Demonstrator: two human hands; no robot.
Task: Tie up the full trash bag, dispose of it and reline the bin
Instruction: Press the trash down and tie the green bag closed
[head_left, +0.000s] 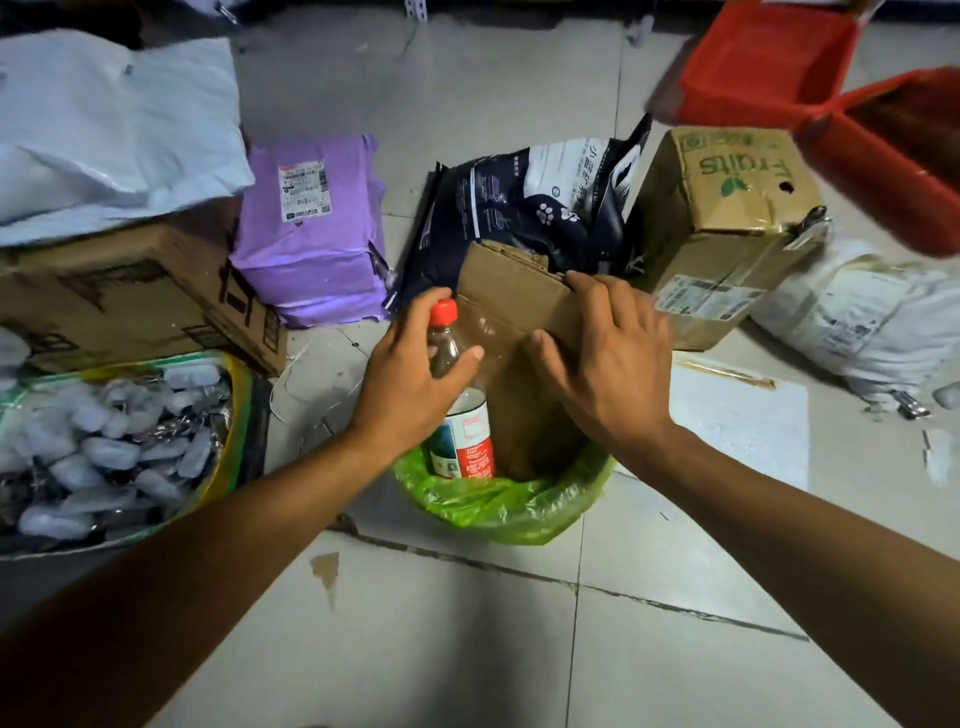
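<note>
we are still at the first step: the green trash bag (501, 501) sits in its bin on the floor, just below our fingers, untied and overfull. a bottle (457, 415) with a red cap and a flattened cardboard piece (511, 322) stand up out of it, well above the rim. our left hand (410, 374) has its fingers curled round the bottle's neck, thumb on the near side. our right hand (602, 358) holds the cardboard, fingers hooked over its top edge and thumb pressed on its face. we judge we are packing the rubbish down so the bag can close. next we would need both pieces pushed lower, or taken out, then let go and gather the bag's loose rim, which lies under and around both wrists.
</note>
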